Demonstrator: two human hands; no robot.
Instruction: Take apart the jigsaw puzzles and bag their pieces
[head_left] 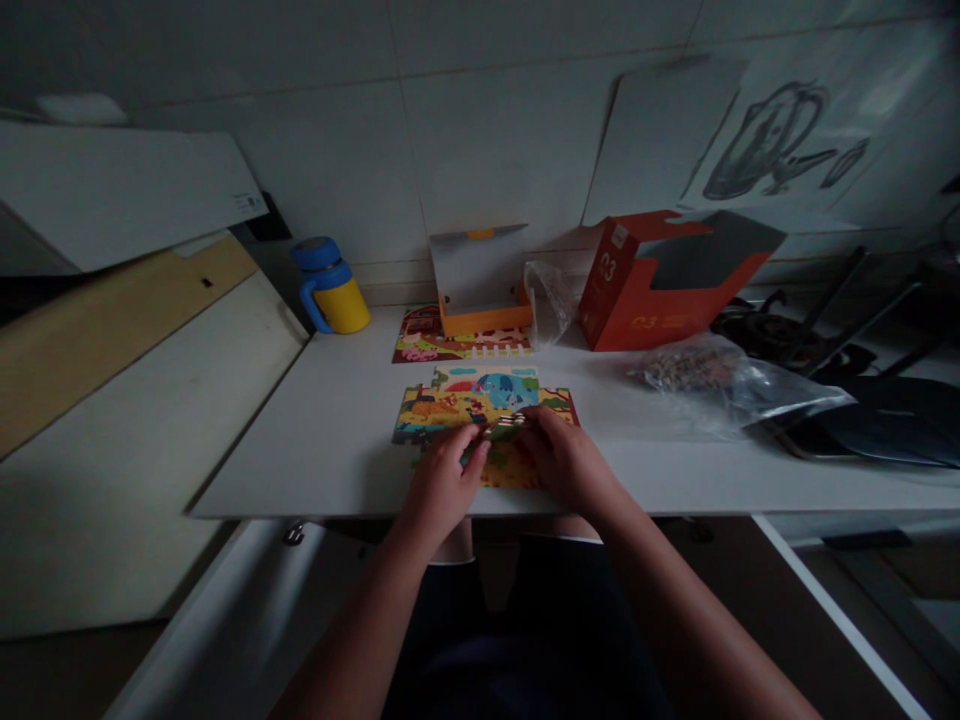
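A colourful animal jigsaw puzzle [439, 405] lies on the white table in front of me, with blue elephants near its top and an uneven outline. Above its lower middle, my left hand [448, 470] and my right hand [562, 450] come together. Between their fingertips are greenish jigsaw puzzle pieces [507, 428] with pale edges, perhaps a small stack. Thumb and fingers of both hands are closed on them. My hands cover part of the puzzle's lower area.
Behind the puzzle, an open orange box [486, 318] stands on a farm picture sheet [420, 345]. A blue and yellow flask [337, 295] stands left. To the right are a red box [637, 300], a clear bag [705, 375] with brownish contents and a dark object [885, 420].
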